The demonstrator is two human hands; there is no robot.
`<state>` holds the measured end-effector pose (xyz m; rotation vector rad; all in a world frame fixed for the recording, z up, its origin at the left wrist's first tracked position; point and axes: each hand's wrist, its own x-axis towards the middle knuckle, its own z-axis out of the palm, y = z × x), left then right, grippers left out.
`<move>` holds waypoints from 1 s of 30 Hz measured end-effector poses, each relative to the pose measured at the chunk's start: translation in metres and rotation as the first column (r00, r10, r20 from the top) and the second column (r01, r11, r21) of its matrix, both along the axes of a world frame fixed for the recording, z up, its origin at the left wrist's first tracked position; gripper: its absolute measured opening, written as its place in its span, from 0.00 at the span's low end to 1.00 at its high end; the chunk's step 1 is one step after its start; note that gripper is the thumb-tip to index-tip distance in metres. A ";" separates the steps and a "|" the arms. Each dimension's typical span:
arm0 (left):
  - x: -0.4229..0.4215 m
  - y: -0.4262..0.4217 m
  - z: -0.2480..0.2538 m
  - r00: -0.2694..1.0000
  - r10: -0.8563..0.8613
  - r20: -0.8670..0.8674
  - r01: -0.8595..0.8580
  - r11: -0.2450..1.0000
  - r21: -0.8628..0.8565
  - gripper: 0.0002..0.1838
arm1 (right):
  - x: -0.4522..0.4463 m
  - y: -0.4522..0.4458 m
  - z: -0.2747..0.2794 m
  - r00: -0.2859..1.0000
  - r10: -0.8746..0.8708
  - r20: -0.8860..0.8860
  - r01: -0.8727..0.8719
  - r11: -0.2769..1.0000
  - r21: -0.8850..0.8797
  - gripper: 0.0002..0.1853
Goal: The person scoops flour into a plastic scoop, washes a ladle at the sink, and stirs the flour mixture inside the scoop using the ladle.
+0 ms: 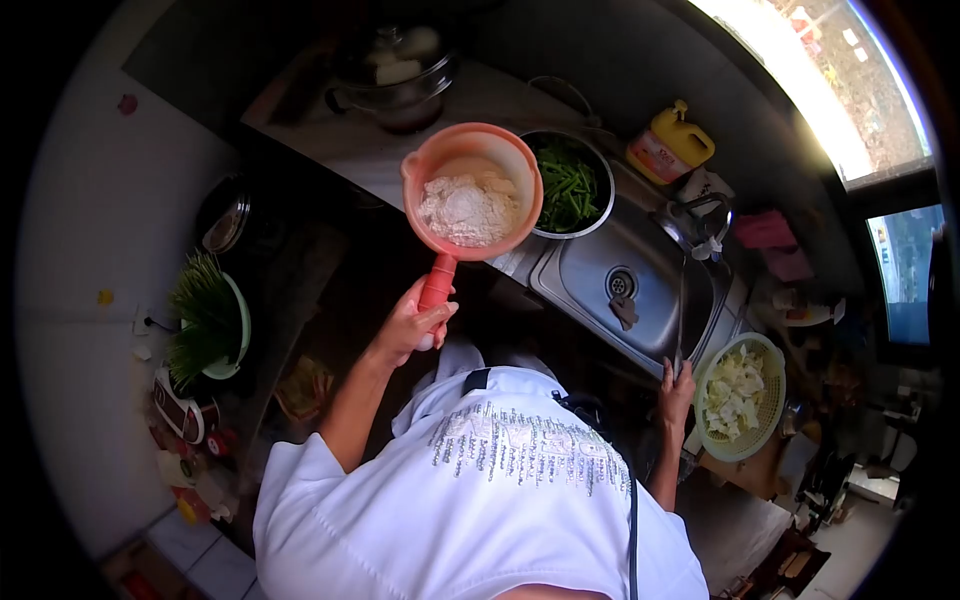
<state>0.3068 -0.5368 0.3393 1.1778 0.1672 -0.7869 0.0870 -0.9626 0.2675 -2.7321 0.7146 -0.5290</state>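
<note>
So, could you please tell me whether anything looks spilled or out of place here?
A small dark scrap lies in the sink beside the drain, where it could perhaps block the outflow; I cannot tell what it is. I see no spill around the pink dipper in the left hand.

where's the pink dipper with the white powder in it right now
In the head view, the pink dipper is at upper centre, held by its handle in the left hand, just left of the green vegetables by the sink.
</note>
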 end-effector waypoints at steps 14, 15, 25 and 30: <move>-0.019 -0.051 0.017 0.984 -0.156 0.088 0.156 0.988 0.004 0.15 | 0.008 0.033 0.087 0.999 -0.021 0.034 -0.006 0.761 0.649 0.16; -0.019 -0.054 0.017 0.983 -0.158 0.089 0.158 0.987 0.001 0.15 | 0.003 0.033 0.090 0.994 -0.050 0.096 -0.054 0.532 0.845 0.14; -0.020 -0.060 0.013 0.965 -0.221 0.139 0.224 0.975 -0.007 0.14 | 0.055 0.086 0.181 0.956 0.276 -0.095 -0.199 0.854 0.480 0.14; -0.023 -0.062 0.009 0.970 -0.203 0.131 0.210 0.977 -0.042 0.15 | 0.078 0.098 0.172 0.942 0.262 -0.209 -0.188 0.929 0.318 0.14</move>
